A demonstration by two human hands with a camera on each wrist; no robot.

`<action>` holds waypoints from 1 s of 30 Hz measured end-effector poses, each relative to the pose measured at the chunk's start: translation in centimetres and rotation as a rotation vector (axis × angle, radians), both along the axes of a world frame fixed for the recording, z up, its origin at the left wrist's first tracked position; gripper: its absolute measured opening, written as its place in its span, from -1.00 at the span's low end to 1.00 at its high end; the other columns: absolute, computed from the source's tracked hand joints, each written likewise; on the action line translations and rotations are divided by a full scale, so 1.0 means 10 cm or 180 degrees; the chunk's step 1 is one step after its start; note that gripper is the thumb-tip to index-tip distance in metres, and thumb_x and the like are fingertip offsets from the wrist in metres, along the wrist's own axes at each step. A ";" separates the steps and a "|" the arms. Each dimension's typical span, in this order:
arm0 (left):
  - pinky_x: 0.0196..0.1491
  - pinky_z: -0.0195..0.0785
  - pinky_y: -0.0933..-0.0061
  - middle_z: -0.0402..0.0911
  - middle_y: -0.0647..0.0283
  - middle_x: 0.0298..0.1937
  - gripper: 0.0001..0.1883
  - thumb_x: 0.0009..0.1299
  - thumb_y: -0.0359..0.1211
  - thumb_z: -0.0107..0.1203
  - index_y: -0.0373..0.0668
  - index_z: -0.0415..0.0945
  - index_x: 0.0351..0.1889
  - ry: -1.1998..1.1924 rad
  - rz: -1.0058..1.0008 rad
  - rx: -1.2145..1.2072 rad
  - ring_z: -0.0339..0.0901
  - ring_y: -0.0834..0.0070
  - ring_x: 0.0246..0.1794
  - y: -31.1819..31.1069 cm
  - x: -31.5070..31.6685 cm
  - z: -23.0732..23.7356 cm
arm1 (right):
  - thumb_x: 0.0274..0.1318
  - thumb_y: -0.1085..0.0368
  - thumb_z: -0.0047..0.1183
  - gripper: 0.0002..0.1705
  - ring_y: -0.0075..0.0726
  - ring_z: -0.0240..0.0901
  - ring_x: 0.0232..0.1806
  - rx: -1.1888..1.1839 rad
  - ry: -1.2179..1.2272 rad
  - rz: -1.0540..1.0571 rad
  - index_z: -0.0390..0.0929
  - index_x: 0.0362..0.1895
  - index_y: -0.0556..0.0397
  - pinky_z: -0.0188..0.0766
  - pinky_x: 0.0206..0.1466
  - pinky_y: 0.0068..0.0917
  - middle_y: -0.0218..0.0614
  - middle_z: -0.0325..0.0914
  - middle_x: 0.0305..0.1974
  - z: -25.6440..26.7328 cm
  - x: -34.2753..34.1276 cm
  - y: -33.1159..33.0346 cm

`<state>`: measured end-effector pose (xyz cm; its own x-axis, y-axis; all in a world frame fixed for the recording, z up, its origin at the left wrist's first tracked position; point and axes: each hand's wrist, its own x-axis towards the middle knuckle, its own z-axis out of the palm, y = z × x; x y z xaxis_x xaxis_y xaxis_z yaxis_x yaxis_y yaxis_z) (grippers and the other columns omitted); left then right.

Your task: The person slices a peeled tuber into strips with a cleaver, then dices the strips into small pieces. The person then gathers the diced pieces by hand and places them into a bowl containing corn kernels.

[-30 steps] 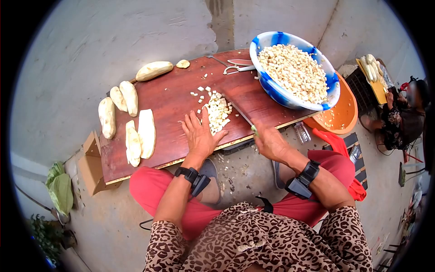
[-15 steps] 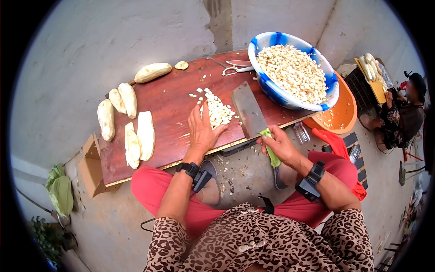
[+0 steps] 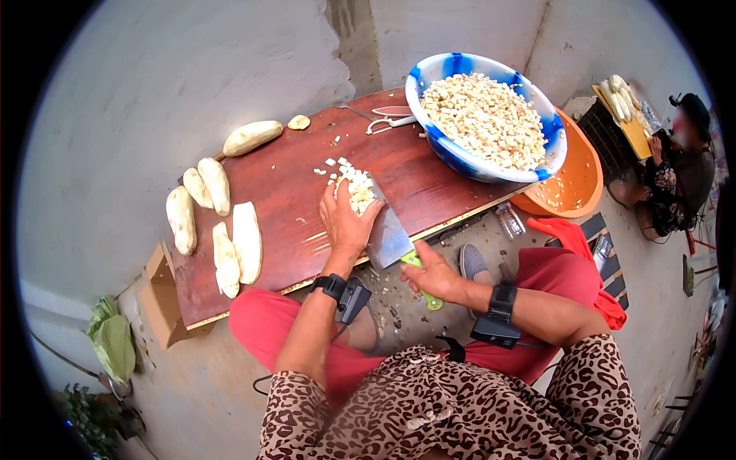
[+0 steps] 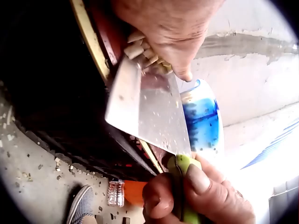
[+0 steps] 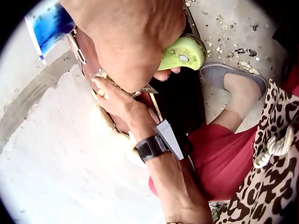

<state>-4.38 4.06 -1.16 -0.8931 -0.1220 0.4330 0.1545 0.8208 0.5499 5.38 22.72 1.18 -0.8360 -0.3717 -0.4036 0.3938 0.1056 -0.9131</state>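
Note:
The right hand [image 3: 435, 276] grips the green handle [image 3: 418, 282] of a wide cleaver, whose blade [image 3: 387, 234] lies nearly flat across the table's front edge. In the left wrist view the blade [image 4: 152, 109] reaches under some pale cubes [image 4: 135, 49]. The left hand [image 3: 349, 222] cups the heap of diced pieces [image 3: 359, 188] from the left side, thumb near the blade. Its fingers look bent around the pieces, partly hiding them. In the right wrist view the right hand [image 5: 135, 42] covers most of the blade.
A blue-white basin [image 3: 560, 146] full of diced pieces stands at the table's right end, above an orange tub [image 3: 586, 180]. Peeled roots [image 3: 247, 241] lie on the left of the red table [image 3: 291, 199]. A peeler [image 3: 391, 121] rests at the back. Another person sits far right.
The cleaver has moved left and toward the body, its blade now against the heap's right side. The left hand has drawn closer around the pieces. The whole view has shifted slightly.

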 end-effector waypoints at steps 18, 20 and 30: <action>0.31 0.20 0.08 0.37 -0.06 0.22 -0.40 0.21 -0.19 0.40 -0.21 0.47 0.16 0.0986 -0.0421 0.0987 0.34 0.02 0.26 0.61 -0.61 0.83 | 0.22 0.33 0.09 -0.67 -0.06 0.44 -0.36 0.0553 0.1765 -0.0505 0.24 -0.05 0.13 0.38 -0.31 -0.21 -0.02 0.49 -0.35 0.56 -0.30 0.26; 0.30 0.23 0.12 0.37 -0.07 0.22 -0.43 0.23 -0.20 0.38 -0.21 0.47 0.16 0.1153 -0.0699 0.1162 0.36 0.02 0.24 0.87 -0.74 1.11 | 0.18 0.30 0.11 -0.64 0.33 0.50 -0.25 0.0642 0.1746 -0.0708 0.24 -0.08 0.18 0.41 -0.20 -0.01 0.17 0.50 -0.33 0.91 -0.30 0.43; 0.33 0.15 0.03 0.42 -0.12 0.23 -0.38 0.26 -0.02 0.23 -0.10 0.46 0.23 -0.0144 -0.0547 0.0730 0.33 -0.07 0.27 1.85 -1.67 1.10 | 0.17 0.44 0.06 -0.66 0.51 0.49 -0.28 0.2012 0.2613 -0.1535 0.22 -0.05 0.26 0.39 -0.22 0.17 0.32 0.53 -0.41 1.47 -0.47 1.13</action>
<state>-21.06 22.57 9.82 -0.9269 -0.0574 0.3708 0.2516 0.6382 0.7276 0.65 34.04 15.84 -0.9343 0.1349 0.3298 -0.1730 0.6375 -0.7508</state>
